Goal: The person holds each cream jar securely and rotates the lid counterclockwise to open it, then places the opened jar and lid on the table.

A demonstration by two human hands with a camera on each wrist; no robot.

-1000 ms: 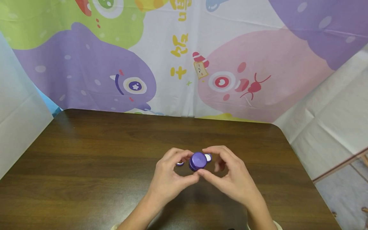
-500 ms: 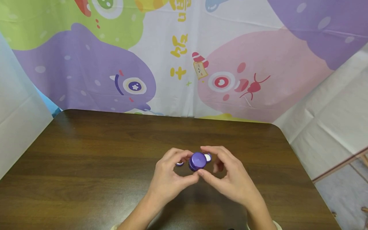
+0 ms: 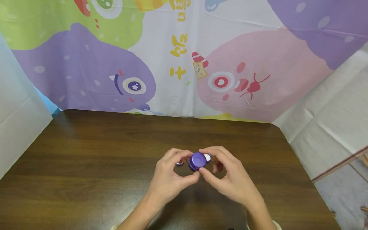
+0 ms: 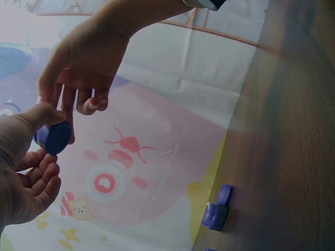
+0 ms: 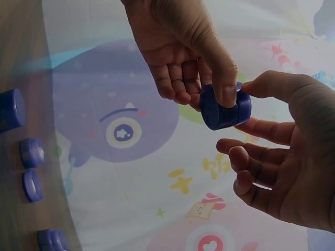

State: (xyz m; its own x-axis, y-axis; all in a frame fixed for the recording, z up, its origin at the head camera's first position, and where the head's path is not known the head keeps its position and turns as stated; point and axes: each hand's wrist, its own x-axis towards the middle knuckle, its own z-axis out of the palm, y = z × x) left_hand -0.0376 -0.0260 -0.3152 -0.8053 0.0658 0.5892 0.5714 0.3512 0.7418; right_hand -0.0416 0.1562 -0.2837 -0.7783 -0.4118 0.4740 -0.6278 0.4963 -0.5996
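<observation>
In the head view a small round purple jar point(image 3: 197, 160) with a flat purple lid is held above the table between both hands. My left hand point(image 3: 170, 174) grips the jar's body between thumb and fingers, as the right wrist view also shows. From the right, my right hand point(image 3: 232, 175) pinches the lid's rim with thumb and index finger; its other fingers hang curled and apart from the jar. Behind the jar, a small purple piece with a white top point(image 3: 208, 157) is partly hidden. Another purple-rimmed piece point(image 3: 179, 164) shows behind the left fingers.
The dark wooden table point(image 3: 100, 179) carries several more purple pieces, seen in the right wrist view: a larger container point(image 5: 11, 110), a small jar point(image 5: 32, 152) and a ring-like piece point(image 5: 33, 186). A cartoon-printed cloth point(image 3: 172, 64) hangs at the table's far edge.
My right index finger and thumb have shifted slightly left, onto the lid's rim. The left hand and the jar have stayed nearly still.
</observation>
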